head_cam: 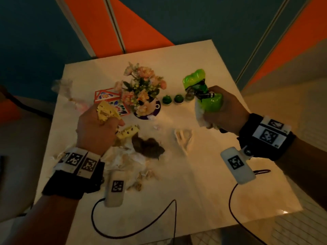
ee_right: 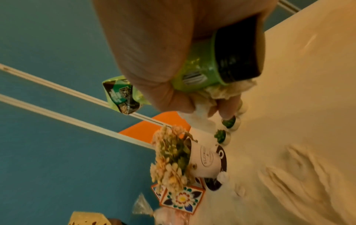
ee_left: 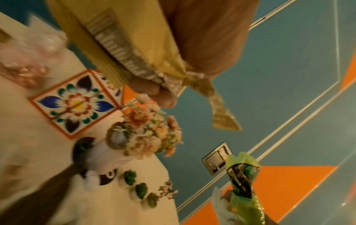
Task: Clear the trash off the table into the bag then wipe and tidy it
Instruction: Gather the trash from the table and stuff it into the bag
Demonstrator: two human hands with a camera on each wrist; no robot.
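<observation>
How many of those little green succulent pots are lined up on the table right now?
3, in a row right of the flower pot: first little pot nearest it, second beside that, third partly hidden behind the green wrapper in the right hand. More could be hidden there.

A crumpled yellow wrapper [head_cam: 106, 110] with a silver inside is bunched in the left hand [head_cam: 96, 131] above the tabletop [head_cam: 203, 191]. A second yellow wrapper piece [head_cam: 127, 132] lies just beside that hand. A twisted green wrapper [head_cam: 203, 91] and a white tissue [head_cam: 201, 115] are gripped together in the right hand [head_cam: 224, 110]. Crumpled tissues [head_cam: 127, 160], a brown clump [head_cam: 148, 147] and crumbs [head_cam: 141, 181] lie near the left wrist. A clear plastic bag [head_cam: 65, 91] sits at the far left edge.
</observation>
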